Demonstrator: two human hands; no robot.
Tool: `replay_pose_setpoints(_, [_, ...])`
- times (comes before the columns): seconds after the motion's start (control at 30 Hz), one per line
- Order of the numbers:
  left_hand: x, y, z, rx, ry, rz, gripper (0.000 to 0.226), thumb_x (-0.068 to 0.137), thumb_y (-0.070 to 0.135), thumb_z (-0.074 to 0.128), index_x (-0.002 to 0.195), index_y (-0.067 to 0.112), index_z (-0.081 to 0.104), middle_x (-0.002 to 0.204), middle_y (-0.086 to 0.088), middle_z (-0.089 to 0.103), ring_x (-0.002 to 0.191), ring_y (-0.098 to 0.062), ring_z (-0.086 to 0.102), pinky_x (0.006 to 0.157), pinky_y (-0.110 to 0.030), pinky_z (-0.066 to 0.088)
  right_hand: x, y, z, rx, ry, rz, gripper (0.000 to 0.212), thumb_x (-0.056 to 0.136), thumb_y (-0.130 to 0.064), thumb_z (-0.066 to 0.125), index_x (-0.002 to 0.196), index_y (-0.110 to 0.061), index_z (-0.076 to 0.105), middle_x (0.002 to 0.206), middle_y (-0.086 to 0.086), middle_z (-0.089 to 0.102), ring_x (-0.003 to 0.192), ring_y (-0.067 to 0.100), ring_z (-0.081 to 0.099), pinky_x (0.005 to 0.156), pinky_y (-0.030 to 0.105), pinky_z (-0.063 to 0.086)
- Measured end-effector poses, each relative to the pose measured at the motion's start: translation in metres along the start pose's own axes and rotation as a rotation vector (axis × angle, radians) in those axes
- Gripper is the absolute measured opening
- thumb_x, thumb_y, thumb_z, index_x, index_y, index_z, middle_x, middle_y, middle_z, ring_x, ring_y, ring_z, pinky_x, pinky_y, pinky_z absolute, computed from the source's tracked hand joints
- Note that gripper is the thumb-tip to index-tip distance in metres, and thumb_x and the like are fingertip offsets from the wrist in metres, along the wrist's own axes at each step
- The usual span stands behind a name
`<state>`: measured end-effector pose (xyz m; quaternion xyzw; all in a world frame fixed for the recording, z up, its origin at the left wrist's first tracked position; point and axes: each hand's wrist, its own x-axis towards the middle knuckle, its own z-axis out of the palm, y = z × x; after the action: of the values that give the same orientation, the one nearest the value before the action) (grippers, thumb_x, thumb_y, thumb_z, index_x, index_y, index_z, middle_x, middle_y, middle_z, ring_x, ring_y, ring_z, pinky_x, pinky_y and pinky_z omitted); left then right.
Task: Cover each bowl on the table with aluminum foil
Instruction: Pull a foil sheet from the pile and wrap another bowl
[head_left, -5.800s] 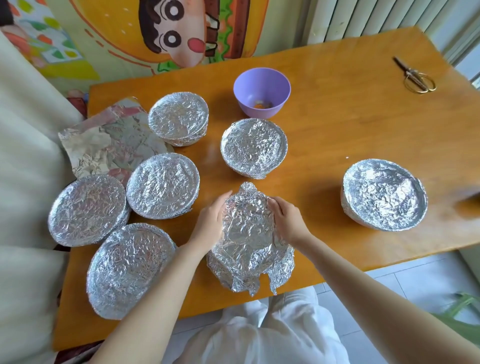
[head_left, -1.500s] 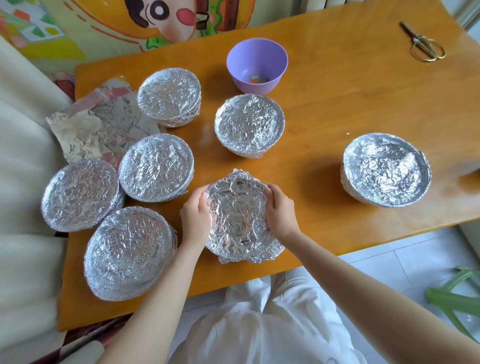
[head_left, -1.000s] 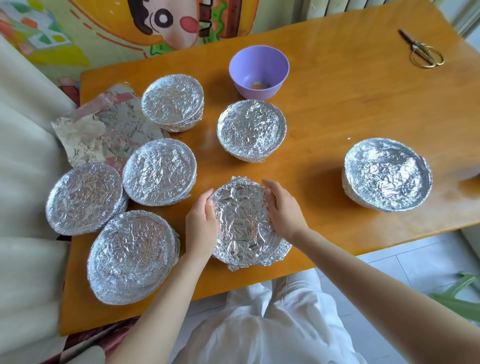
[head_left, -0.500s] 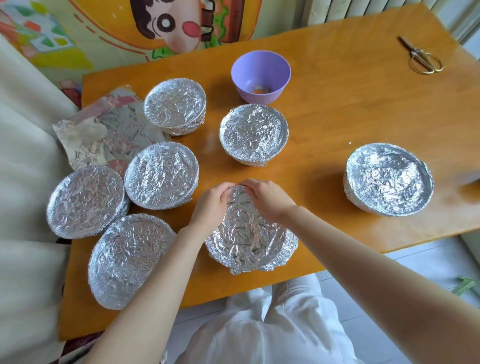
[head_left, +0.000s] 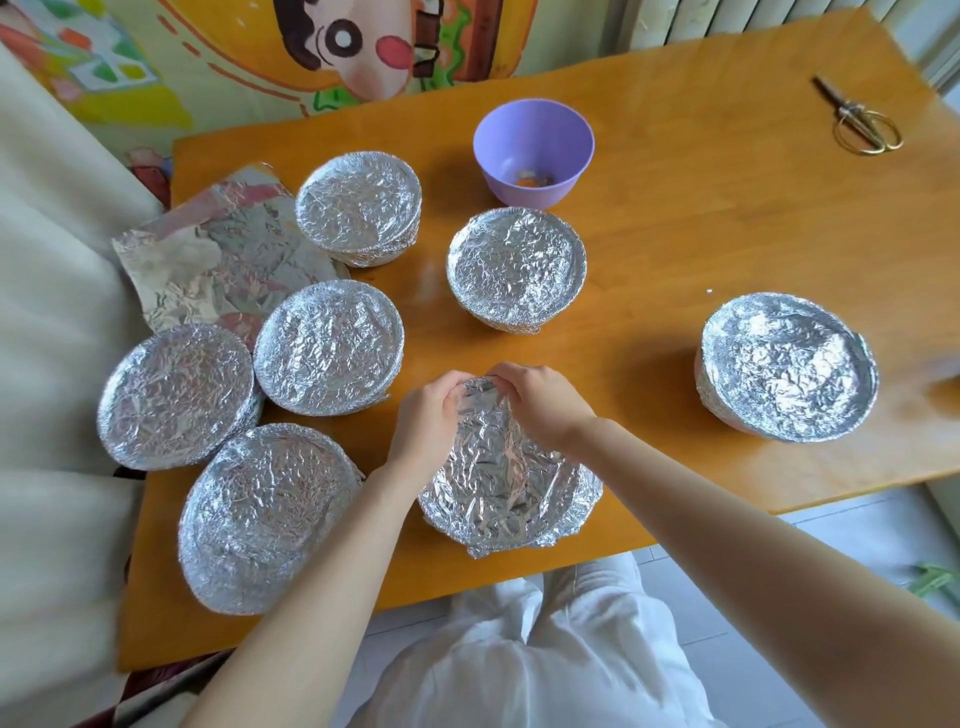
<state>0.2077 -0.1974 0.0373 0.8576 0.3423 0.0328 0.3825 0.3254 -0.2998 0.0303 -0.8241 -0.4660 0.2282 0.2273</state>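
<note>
On the table (head_left: 727, 234), left hand (head_left: 423, 421) and right hand (head_left: 545, 405), earlier flanking the bowl (head_left: 574, 512), now pinch foil (head_left: 488, 462) at its far rim.

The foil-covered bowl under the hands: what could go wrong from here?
The left hand and right hand pinch the thin foil at the far rim of the front bowl; pulling hard might tear it. That bowl sits near the edge of the table, so a push could slide it off. The purple bowl is uncovered and may get missed.
</note>
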Motion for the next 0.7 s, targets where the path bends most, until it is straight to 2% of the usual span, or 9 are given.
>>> replay_pose_setpoints(0.1, [-0.008, -0.001, 0.002, -0.065, 0.032, -0.037, 0.031, 0.099, 0.006, 0.04, 0.124, 0.011, 0.058, 0.117, -0.011, 0.065, 0.109, -0.019, 0.062, 0.081, -0.013, 0.045, -0.004, 0.0, -0.005, 0.05, 0.018, -0.049, 0.034, 0.102, -0.015, 0.036, 0.13, -0.01, 0.054, 0.13, 0.008, 0.058, 0.127, 0.021, 0.047, 0.098, 0.024, 0.035])
replay_pose_setpoints(0.2, [-0.022, -0.006, 0.003, -0.034, 0.106, -0.078, 0.031, 0.099, 0.009, 0.038, 0.126, 0.014, 0.055, 0.115, -0.009, 0.065, 0.107, -0.021, 0.06, 0.085, -0.024, 0.049, -0.019, 0.003, -0.011, 0.136, 0.195, -0.037, 0.035, 0.1, -0.011, 0.038, 0.134, -0.008, 0.05, 0.14, 0.007, 0.049, 0.138, 0.019, 0.034, 0.112, 0.023, 0.02])
replay_pose_setpoints(0.27, [-0.03, -0.009, 0.002, 0.04, 0.128, -0.083, 0.034, 0.098, 0.009, 0.039, 0.13, 0.014, 0.051, 0.125, -0.006, 0.058, 0.117, -0.021, 0.051, 0.095, -0.028, 0.041, -0.031, 0.009, -0.009, 0.19, 0.264, 0.026, 0.036, 0.1, -0.011, 0.04, 0.136, -0.009, 0.047, 0.142, 0.007, 0.047, 0.139, 0.018, 0.032, 0.112, 0.022, 0.019])
replay_pose_setpoints(0.33, [-0.032, -0.009, 0.0, 0.057, 0.13, -0.039, 0.036, 0.098, 0.011, 0.041, 0.134, 0.013, 0.047, 0.135, -0.003, 0.051, 0.126, -0.018, 0.043, 0.102, -0.024, 0.031, -0.042, 0.013, -0.004, 0.242, 0.291, 0.12, 0.038, 0.101, -0.015, 0.039, 0.139, -0.01, 0.043, 0.145, 0.007, 0.043, 0.14, 0.017, 0.03, 0.109, 0.016, 0.016])
replay_pose_setpoints(0.4, [-0.03, -0.008, -0.001, 0.032, 0.1, -0.023, 0.037, 0.1, 0.016, 0.039, 0.137, 0.015, 0.044, 0.139, 0.0, 0.048, 0.129, -0.016, 0.041, 0.102, -0.02, 0.028, -0.053, 0.014, 0.004, 0.289, 0.317, 0.207, 0.041, 0.101, -0.021, 0.038, 0.141, -0.011, 0.038, 0.146, 0.006, 0.042, 0.139, 0.018, 0.032, 0.111, 0.022, 0.021])
replay_pose_setpoints(0.47, [-0.026, -0.009, 0.0, -0.015, 0.065, -0.04, 0.037, 0.1, 0.019, 0.038, 0.137, 0.016, 0.045, 0.133, -0.001, 0.053, 0.122, -0.016, 0.047, 0.1, -0.022, 0.033, -0.063, 0.011, 0.014, 0.327, 0.37, 0.262, 0.042, 0.101, -0.022, 0.037, 0.141, -0.009, 0.037, 0.144, 0.007, 0.044, 0.136, 0.02, 0.037, 0.112, 0.032, 0.027])
replay_pose_setpoints(0.5, [-0.025, -0.01, 0.001, -0.048, 0.063, -0.064, 0.036, 0.1, 0.019, 0.039, 0.135, 0.015, 0.048, 0.125, -0.003, 0.059, 0.112, -0.016, 0.053, 0.095, -0.023, 0.038, -0.066, 0.009, 0.019, 0.338, 0.389, 0.281, 0.042, 0.101, -0.021, 0.037, 0.141, -0.008, 0.038, 0.143, 0.007, 0.045, 0.134, 0.021, 0.039, 0.112, 0.034, 0.028])
replay_pose_setpoints(0.57, [-0.023, -0.011, 0.003, -0.109, 0.083, -0.113, 0.034, 0.099, 0.017, 0.041, 0.13, 0.011, 0.053, 0.114, -0.007, 0.064, 0.1, -0.018, 0.058, 0.09, -0.028, 0.043, -0.072, 0.005, 0.027, 0.371, 0.39, 0.326, 0.041, 0.101, -0.022, 0.036, 0.14, -0.009, 0.039, 0.141, 0.006, 0.048, 0.132, 0.021, 0.042, 0.109, 0.031, 0.03])
replay_pose_setpoints(0.7, [-0.024, -0.012, 0.009, -0.183, 0.116, -0.195, 0.034, 0.099, 0.017, 0.044, 0.129, 0.004, 0.054, 0.126, -0.01, 0.059, 0.116, -0.024, 0.055, 0.099, -0.035, 0.042, -0.074, 0.003, 0.031, 0.455, 0.377, 0.363, 0.037, 0.102, -0.023, 0.033, 0.135, -0.01, 0.046, 0.131, 0.006, 0.057, 0.12, 0.022, 0.052, 0.095, 0.024, 0.035])
